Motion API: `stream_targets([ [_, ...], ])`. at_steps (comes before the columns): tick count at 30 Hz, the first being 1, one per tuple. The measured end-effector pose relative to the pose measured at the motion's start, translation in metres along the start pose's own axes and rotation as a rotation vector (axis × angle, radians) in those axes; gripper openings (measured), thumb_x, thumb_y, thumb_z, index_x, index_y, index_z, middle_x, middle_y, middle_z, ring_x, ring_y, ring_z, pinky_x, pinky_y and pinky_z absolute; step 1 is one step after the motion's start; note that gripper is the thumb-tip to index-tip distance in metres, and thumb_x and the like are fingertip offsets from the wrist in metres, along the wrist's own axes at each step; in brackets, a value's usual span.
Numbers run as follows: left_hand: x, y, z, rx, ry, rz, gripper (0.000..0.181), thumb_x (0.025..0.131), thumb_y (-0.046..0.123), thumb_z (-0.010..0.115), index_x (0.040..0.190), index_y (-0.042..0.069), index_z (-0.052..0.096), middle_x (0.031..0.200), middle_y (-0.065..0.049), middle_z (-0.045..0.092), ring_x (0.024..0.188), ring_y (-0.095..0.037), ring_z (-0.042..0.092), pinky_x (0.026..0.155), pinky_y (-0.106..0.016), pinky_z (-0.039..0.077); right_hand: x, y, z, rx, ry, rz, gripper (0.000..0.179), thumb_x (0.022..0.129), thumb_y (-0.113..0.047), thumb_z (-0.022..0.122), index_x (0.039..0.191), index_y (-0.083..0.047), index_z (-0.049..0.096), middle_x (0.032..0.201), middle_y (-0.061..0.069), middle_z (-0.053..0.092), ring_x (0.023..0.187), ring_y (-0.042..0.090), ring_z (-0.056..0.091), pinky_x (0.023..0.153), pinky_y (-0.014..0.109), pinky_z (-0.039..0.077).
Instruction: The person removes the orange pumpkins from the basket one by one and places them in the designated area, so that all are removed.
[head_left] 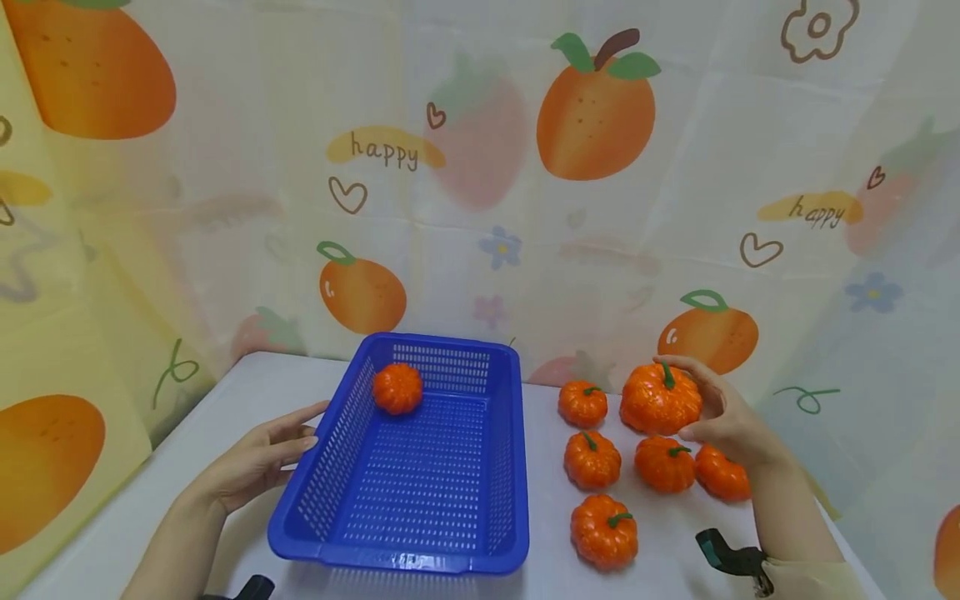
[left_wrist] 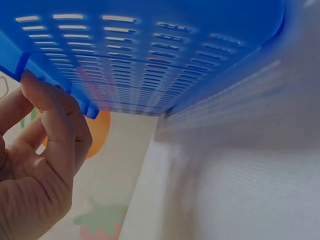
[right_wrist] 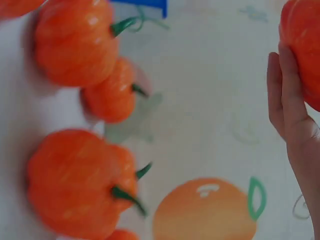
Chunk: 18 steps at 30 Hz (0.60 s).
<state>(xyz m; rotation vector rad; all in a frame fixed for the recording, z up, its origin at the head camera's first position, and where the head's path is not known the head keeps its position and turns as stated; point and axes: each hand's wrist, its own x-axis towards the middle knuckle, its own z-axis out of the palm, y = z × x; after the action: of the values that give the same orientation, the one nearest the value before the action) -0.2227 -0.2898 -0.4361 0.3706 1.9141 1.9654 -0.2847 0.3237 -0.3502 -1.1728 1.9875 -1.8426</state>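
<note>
My right hand (head_left: 723,412) holds a large orange pumpkin (head_left: 660,400) with a green stem, its fingers behind it and the thumb at its near right side. In the right wrist view this pumpkin (right_wrist: 305,55) shows at the right edge, raised, with fingers (right_wrist: 290,85) along its side. At the left rim of a blue plastic basket (head_left: 420,558), my left hand (head_left: 258,458) touches with its fingertips from outside. The left wrist view shows the slotted basket wall (left_wrist: 125,60) and bent fingers (left_wrist: 55,115) right at the rim. One small pumpkin (head_left: 398,388) lies inside the basket, far left.
Several smaller pumpkins sit on the white table right of the basket, including a near one (head_left: 604,532), a middle one (head_left: 665,464) and one under the right forearm (head_left: 722,473). A fruit-printed curtain (head_left: 480,250) hangs close behind the table.
</note>
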Motion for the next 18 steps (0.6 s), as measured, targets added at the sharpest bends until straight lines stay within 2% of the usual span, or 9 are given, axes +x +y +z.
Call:
stream_targets([
  [4, 0.001, 0.0, 0.001, 0.017, 0.014, -0.018, 0.055, 0.104, 0.016, 0.045, 0.156, 0.025, 0.03, 0.116, 0.007, 0.062, 0.106, -0.008, 0.067, 0.09, -0.031, 0.058, -0.024, 0.01, -0.008, -0.048, 0.002, 0.08, 0.077, 0.08, 0.01, 0.06, 0.15, -0.006, 0.031, 0.149, -0.004, 0.039, 0.127, 0.005, 0.048, 0.097, 0.025, 0.054],
  [6, 0.002, 0.001, 0.001, 0.03, 0.022, -0.026, 0.056, 0.104, 0.017, 0.045, 0.157, 0.022, 0.027, 0.116, 0.007, 0.061, 0.106, -0.008, 0.067, 0.09, -0.031, 0.058, -0.036, 0.015, -0.01, -0.079, 0.011, 0.143, 0.075, 0.081, 0.008, 0.062, 0.149, -0.008, 0.034, 0.147, -0.009, 0.039, 0.126, 0.002, 0.047, 0.098, 0.022, 0.053],
  [8, 0.002, 0.001, 0.001, 0.04, 0.028, -0.034, 0.057, 0.104, 0.018, 0.046, 0.158, 0.02, 0.025, 0.116, 0.007, 0.061, 0.106, -0.008, 0.066, 0.09, -0.031, 0.058, -0.048, 0.02, -0.014, -0.079, -0.018, 0.178, 0.075, 0.081, 0.007, 0.061, 0.149, -0.008, 0.033, 0.146, -0.01, 0.041, 0.126, 0.001, 0.049, 0.1, 0.021, 0.051],
  [14, 0.001, 0.001, 0.0, 0.05, 0.044, -0.052, 0.059, 0.104, 0.02, 0.046, 0.158, 0.02, 0.023, 0.117, 0.007, 0.061, 0.106, -0.008, 0.066, 0.09, -0.031, 0.058, -0.073, 0.035, -0.024, 0.114, -0.183, 0.27, 0.076, 0.082, 0.01, 0.055, 0.151, -0.008, 0.031, 0.149, -0.008, 0.047, 0.129, 0.005, 0.05, 0.105, 0.023, 0.049],
  [18, 0.001, 0.002, 0.0, 0.051, 0.048, -0.055, 0.059, 0.104, 0.02, 0.046, 0.158, 0.02, 0.023, 0.116, 0.007, 0.061, 0.106, -0.008, 0.066, 0.09, -0.031, 0.057, -0.085, 0.045, -0.026, 0.153, -0.23, 0.344, 0.074, 0.08, 0.009, 0.057, 0.149, -0.003, 0.032, 0.15, -0.009, 0.044, 0.132, 0.003, 0.046, 0.109, 0.022, 0.045],
])
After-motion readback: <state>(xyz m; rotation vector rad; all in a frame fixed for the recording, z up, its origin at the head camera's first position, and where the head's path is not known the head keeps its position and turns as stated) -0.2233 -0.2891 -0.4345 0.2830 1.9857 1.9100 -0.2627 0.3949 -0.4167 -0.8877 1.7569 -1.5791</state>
